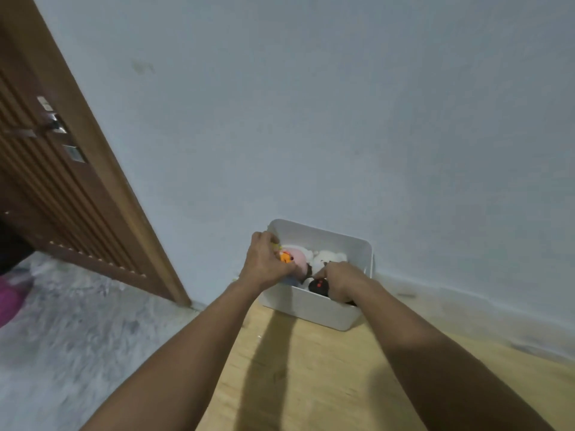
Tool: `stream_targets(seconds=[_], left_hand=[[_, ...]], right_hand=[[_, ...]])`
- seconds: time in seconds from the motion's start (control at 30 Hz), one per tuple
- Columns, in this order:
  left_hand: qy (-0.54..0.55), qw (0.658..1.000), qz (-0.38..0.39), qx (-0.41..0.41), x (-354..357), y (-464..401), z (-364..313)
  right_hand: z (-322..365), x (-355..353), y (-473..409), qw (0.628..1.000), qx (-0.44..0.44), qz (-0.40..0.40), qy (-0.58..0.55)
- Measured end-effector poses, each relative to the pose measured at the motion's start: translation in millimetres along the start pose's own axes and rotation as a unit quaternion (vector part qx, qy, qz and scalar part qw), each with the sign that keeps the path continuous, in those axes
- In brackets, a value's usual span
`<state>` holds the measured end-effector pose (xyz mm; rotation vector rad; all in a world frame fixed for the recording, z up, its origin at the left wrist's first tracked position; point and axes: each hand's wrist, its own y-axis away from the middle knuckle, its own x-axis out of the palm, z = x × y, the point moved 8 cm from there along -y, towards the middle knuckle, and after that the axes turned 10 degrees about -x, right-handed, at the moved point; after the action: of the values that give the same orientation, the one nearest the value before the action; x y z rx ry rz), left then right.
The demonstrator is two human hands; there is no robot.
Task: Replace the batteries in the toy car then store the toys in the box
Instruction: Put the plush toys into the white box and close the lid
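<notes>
Two hands reach into a white box (314, 307) that sits on a wooden floor (311, 384) against a pale wall (311, 104). The left hand (266, 262) is over the box's left side, its fingers (264, 239) curled down onto a small yellow and orange toy (284, 256) at the box's left rim; the blur hides just how the toy is held, but the fingers look wrapped round it. The right hand (343, 283) is lower, at the near right part of the box, its fingers bent over a black toy (319, 286) with red marks on top. Whether that is the toy car cannot be told, and whether the fingers truly grip it or only rest on it cannot be told either.

Inside the box, between and behind the hands, lie a pink plush (298, 258) and a white plush (329, 258), touching each other. A bit of blue shows beneath the left hand.

To the left, a brown slatted door (62, 188) with a metal handle (51, 126) stands beside the wall. A grey rug (68, 337) covers the floor before it, and something pink (9, 300) lies at the left edge.
</notes>
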<state>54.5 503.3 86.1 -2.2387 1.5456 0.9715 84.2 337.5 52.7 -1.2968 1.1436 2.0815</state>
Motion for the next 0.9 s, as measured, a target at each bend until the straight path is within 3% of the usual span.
stream_targets(seconds=[0.13,0.43,0.7,0.9], left_hand=[[-0.06,0.997,0.049,-0.019,18.3,-15.2,5.4],[-0.109,0.985,0.129,-0.027,50.2,-34.5,4.3],[-0.15,0.979,0.12,0.072,65.2,-38.2,-15.3],[-0.18,0.966,0.152,0.101,91.1,-44.6,-26.8]], right_hand=[[-7.6,3.7,-6.8,1.0,0.004,0.021,-0.009],[-19.6,2.7,-8.8,1.0,0.019,-0.022,-0.005],[-31.2,-0.9,-1.4,0.993,0.054,-0.007,-0.103],[-25.4,-4.6,-0.9,0.998,0.022,-0.038,-0.033]])
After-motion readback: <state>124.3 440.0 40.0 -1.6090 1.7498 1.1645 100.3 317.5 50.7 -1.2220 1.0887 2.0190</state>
